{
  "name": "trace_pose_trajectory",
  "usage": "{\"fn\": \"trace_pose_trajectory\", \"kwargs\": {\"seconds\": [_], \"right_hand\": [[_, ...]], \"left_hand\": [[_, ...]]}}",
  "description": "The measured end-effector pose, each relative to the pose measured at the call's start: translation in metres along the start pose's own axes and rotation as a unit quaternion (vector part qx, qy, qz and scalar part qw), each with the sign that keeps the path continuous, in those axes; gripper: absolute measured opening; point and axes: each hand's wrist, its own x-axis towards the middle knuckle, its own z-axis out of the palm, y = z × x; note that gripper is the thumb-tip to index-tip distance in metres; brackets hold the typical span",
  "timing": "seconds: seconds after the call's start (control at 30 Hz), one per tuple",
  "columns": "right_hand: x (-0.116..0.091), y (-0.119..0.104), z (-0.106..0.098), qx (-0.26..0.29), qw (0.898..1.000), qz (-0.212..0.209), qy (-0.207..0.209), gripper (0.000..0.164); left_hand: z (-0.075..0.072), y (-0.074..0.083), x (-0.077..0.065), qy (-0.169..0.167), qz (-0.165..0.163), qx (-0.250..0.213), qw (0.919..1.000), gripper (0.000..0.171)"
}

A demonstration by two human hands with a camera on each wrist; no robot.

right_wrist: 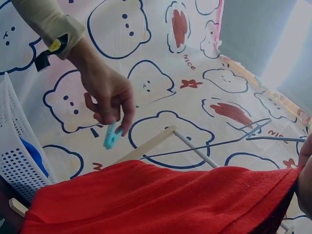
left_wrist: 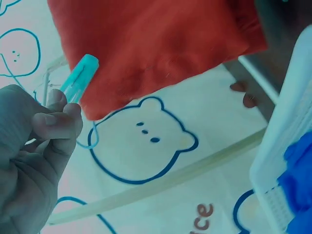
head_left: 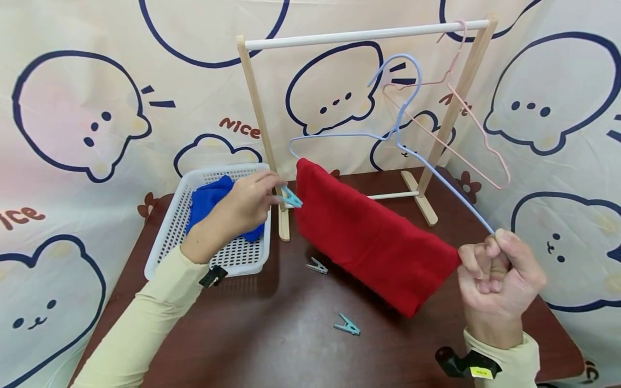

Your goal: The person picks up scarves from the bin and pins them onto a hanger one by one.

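Observation:
A red cloth [head_left: 368, 231] hangs folded over the bar of a blue clothes hanger [head_left: 439, 175], which is held up above the table. My right hand [head_left: 502, 275] grips the hanger's lower right corner together with the cloth's edge. Between the thumb and fingers of my left hand [head_left: 249, 202] is a light blue clothespin [head_left: 292, 198], its tip close to the cloth's upper left edge. In the left wrist view the clothespin [left_wrist: 82, 75] appears in front of the red cloth [left_wrist: 156, 39]; I cannot tell if they touch.
A white basket [head_left: 162, 237] with blue cloth [head_left: 208, 202] stands at the left. Two more clothespins, one grey [head_left: 317, 265] and one teal [head_left: 346, 325], lie on the brown table [head_left: 271, 334]. Behind stands a wooden rack [head_left: 339, 37] with a pink hanger [head_left: 485, 129] on its rail.

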Motion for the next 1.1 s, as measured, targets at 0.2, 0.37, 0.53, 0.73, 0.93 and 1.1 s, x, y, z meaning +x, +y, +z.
{"fn": "trace_pose_trajectory", "kwargs": {"seconds": [0.2, 0.37, 0.53, 0.73, 0.93, 1.1], "right_hand": [[0.001, 0.006, 0.001, -0.003, 1.0, 0.008, 0.006, 0.045], [0.003, 0.01, 0.001, 0.002, 1.0, 0.015, -0.007, 0.046], [0.004, 0.013, 0.002, 0.011, 1.0, 0.014, -0.004, 0.046], [0.006, 0.015, 0.003, 0.007, 1.0, 0.016, -0.018, 0.047], [0.007, 0.018, 0.004, 0.009, 1.0, 0.02, -0.023, 0.047], [0.008, 0.019, 0.005, 0.012, 0.999, 0.022, -0.02, 0.047]], "left_hand": [[-0.018, -0.005, 0.015, 0.008, 0.029, 0.02, 0.9994, 0.031], [-0.032, -0.003, 0.024, -0.001, 0.042, 0.05, 0.9979, 0.033], [-0.04, -0.002, 0.033, 0.011, 0.069, 0.066, 0.9954, 0.029], [-0.042, 0.0, 0.039, 0.009, 0.081, 0.074, 0.994, 0.024], [-0.043, 0.001, 0.044, 0.014, 0.079, 0.087, 0.9929, 0.021], [-0.046, 0.003, 0.048, 0.017, 0.081, 0.095, 0.992, 0.018]]}}
